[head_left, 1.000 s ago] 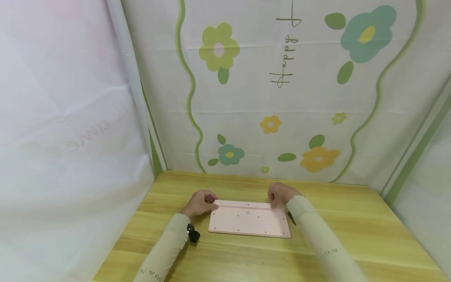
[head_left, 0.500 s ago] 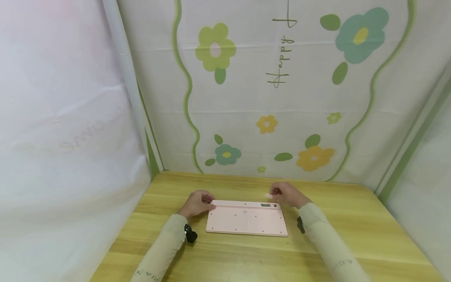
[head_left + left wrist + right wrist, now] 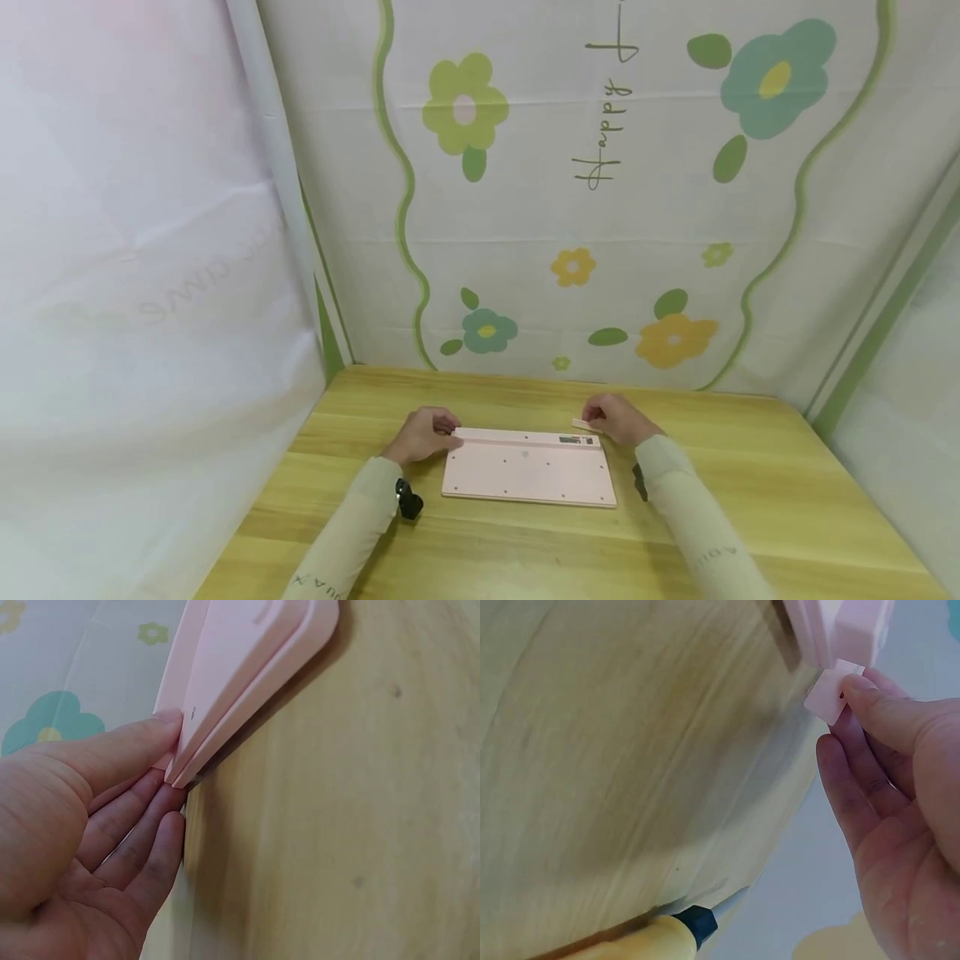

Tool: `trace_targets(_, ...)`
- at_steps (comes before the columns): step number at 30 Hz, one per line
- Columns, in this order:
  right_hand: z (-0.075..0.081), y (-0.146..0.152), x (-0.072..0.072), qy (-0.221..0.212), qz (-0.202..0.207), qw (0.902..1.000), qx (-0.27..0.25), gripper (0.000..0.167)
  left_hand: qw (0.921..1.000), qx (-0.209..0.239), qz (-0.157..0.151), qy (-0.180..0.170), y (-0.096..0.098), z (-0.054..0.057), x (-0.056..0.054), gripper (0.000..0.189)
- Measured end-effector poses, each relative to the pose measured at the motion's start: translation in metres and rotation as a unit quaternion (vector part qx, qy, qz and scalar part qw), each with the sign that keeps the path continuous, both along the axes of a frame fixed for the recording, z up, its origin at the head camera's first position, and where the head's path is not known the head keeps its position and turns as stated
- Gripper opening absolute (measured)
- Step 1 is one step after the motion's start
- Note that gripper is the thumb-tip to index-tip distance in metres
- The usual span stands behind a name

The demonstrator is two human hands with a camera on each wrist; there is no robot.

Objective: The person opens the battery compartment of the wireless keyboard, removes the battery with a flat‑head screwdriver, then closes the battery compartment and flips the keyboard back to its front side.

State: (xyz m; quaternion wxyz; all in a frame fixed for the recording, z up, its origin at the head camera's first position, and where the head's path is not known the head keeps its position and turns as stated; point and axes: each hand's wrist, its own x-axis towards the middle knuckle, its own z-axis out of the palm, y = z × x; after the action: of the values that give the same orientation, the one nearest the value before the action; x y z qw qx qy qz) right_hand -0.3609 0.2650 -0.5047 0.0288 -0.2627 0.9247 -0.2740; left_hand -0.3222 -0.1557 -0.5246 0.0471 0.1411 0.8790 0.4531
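A pink keyboard (image 3: 528,475) lies face down on the wooden table, its screw-dotted underside up. Near its far right corner the battery compartment (image 3: 574,440) is uncovered, showing green and dark parts inside. My left hand (image 3: 423,435) pinches the far left corner; in the left wrist view the thumb is on the underside and the fingers (image 3: 142,847) are curled at the edge. Just beyond the far right corner, my right hand (image 3: 621,419) pinches a small pink battery cover (image 3: 832,695) between thumb and fingers. Most of that cover shows in the right wrist view.
In the right wrist view a screwdriver (image 3: 649,941) with a yellow handle and black collar lies on the wooden table (image 3: 420,550). A white flowered cloth (image 3: 525,200) hangs behind the table's far edge, with more cloth (image 3: 150,333) at the left side.
The battery cover has come off the keyboard in my right hand, exposing the compartment. That hand moved up and to the right, then slightly lower. The left hand stays on the corner.
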Motion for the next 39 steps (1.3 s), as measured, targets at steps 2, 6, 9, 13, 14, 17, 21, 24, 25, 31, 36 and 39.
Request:
trace_targets(2,0.000,0.002,0.000,-0.001,-0.005,1.0000,0.002,0.010,1.0000,0.002,0.000,0.000,0.000,0.001,0.000,0.024)
trace_targets(6,0.009,0.007,0.002,0.011,-0.011,0.9998,0.015,0.014,1.0000,0.002,0.002,0.005,0.000,0.003,0.001,0.024)
trace_targets(9,0.023,0.013,0.008,0.029,-0.005,0.9993,0.023,0.017,0.9999,-0.003,0.005,0.010,-0.002,0.003,0.002,0.024)
trace_targets(13,0.042,0.025,0.018,0.039,-0.003,0.9987,0.034,0.017,0.9998,-0.008,0.012,0.012,-0.007,0.002,0.003,0.023)
trace_targets(14,0.045,0.031,0.020,0.039,-0.002,0.9984,0.040,0.017,0.9998,-0.009,0.013,0.013,-0.008,0.001,0.003,0.023)
trace_targets(17,0.053,0.048,0.031,0.024,-0.023,0.9980,0.054,0.016,0.9998,-0.009,0.017,0.011,-0.010,0.001,0.003,0.023)
trace_targets(21,0.055,0.072,0.050,0.024,-0.039,0.9972,0.060,0.019,0.9997,-0.008,0.021,0.007,-0.009,0.000,0.002,0.023)
trace_targets(24,0.048,0.088,0.066,0.028,-0.056,0.9964,0.057,0.026,0.9997,-0.007,0.021,0.005,-0.007,-0.001,0.002,0.023)
trace_targets(25,0.044,0.092,0.071,0.027,-0.065,0.9959,0.057,0.028,0.9997,-0.007,0.021,0.005,-0.007,-0.001,0.002,0.023)
trace_targets(31,0.021,0.107,0.093,0.003,-0.128,0.9908,0.045,0.035,0.9998,-0.005,0.017,0.007,-0.004,-0.001,0.003,0.022)
trace_targets(36,0.010,0.107,0.101,-0.015,-0.153,0.9875,0.035,0.037,0.9999,-0.005,0.012,0.010,-0.002,-0.002,0.002,0.023)
trace_targets(39,0.009,0.103,0.103,-0.018,-0.158,0.9866,0.035,0.036,0.9999,-0.004,0.008,0.007,-0.001,-0.004,0.001,0.022)
